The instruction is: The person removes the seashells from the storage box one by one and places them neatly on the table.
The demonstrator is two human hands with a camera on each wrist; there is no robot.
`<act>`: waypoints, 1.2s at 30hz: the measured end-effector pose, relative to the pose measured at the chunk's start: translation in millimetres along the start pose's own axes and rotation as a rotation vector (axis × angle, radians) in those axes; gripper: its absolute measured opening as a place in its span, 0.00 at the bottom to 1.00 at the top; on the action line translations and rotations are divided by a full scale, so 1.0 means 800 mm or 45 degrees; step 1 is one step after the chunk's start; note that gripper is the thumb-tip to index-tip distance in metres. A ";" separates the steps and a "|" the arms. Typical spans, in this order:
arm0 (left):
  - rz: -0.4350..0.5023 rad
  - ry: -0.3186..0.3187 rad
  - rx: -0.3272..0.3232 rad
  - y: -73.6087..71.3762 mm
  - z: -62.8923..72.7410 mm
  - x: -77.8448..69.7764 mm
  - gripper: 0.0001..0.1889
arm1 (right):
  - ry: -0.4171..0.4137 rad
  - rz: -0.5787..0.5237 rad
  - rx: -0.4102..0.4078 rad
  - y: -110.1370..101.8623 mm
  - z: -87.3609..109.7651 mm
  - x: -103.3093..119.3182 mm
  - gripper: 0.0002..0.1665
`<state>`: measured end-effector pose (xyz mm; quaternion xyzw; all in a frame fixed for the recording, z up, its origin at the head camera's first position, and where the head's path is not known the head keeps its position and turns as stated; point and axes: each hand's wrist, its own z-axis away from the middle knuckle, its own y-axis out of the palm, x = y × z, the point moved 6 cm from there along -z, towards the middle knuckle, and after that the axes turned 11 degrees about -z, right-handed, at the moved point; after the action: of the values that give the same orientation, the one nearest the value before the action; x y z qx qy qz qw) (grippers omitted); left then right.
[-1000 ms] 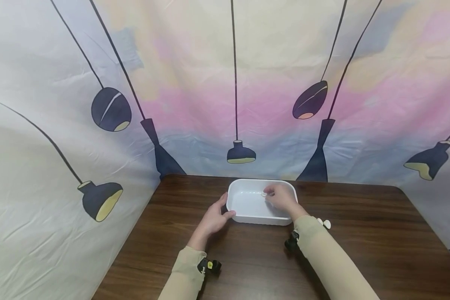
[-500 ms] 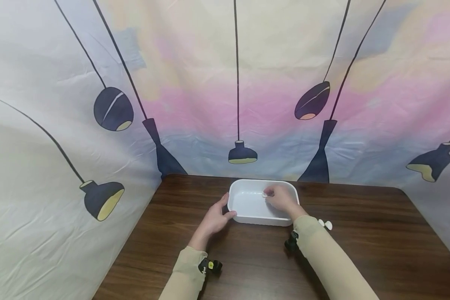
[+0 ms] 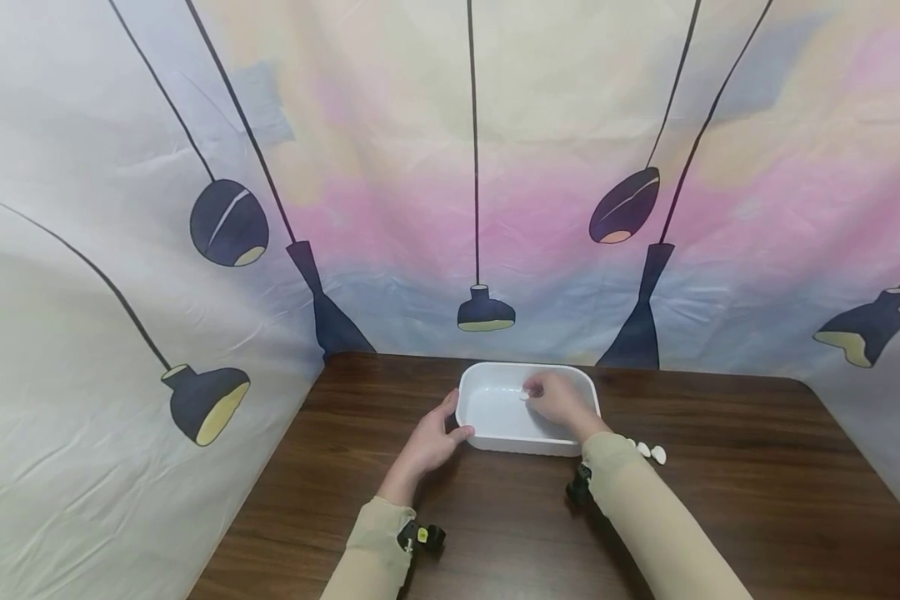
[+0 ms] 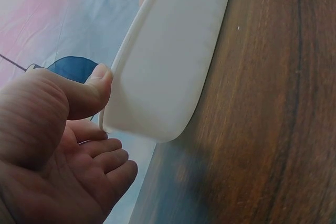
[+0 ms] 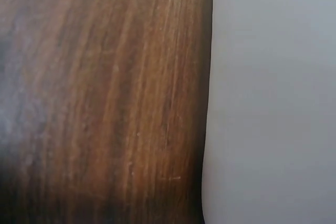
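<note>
A white rectangular tray (image 3: 521,447) with rounded corners and raised sides stands on the table in the head view. My left hand (image 3: 429,443) holds its left end, the thumb at the near corner and the fingers along the side. In the left wrist view the thumb of the left hand (image 4: 58,129) lies against the rim of the tray (image 4: 163,51). My right hand (image 3: 558,400) reaches inside the tray and pinches a small white piece (image 3: 524,396), partly hidden by the fingertips. The right wrist view shows only the tray's outer wall (image 5: 273,103) and wood.
Several small white pieces (image 3: 658,455) lie on the table just right of my right wrist, partly behind the sleeve. The dark wooden table (image 3: 510,533) ends at a fabric backdrop (image 3: 390,208) printed with lamps.
My right hand has shifted slightly left inside the tray with the small white piece. More of the pieces beside the right sleeve show. The left hand keeps its hold on the tray.
</note>
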<state>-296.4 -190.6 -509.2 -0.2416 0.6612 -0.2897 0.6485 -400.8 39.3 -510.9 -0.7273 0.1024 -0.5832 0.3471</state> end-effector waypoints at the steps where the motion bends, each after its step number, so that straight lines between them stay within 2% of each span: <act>1: -0.005 -0.002 0.000 0.000 0.000 0.000 0.40 | -0.007 0.000 -0.002 0.001 0.000 0.001 0.17; 10: 0.001 0.001 -0.001 -0.001 0.002 -0.001 0.40 | -0.035 0.080 0.003 0.006 -0.004 0.012 0.19; 17: 0.013 0.013 -0.008 -0.001 0.002 -0.002 0.40 | 0.020 0.118 0.013 0.008 -0.004 0.014 0.18; 36: 0.016 0.010 -0.008 -0.001 0.003 -0.004 0.39 | 0.077 0.127 0.016 0.013 -0.008 0.009 0.17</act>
<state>-294.2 -189.2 -506.7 -0.2383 0.6663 -0.2845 0.6468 -401.6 25.3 -511.2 -0.7012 0.1454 -0.5874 0.3770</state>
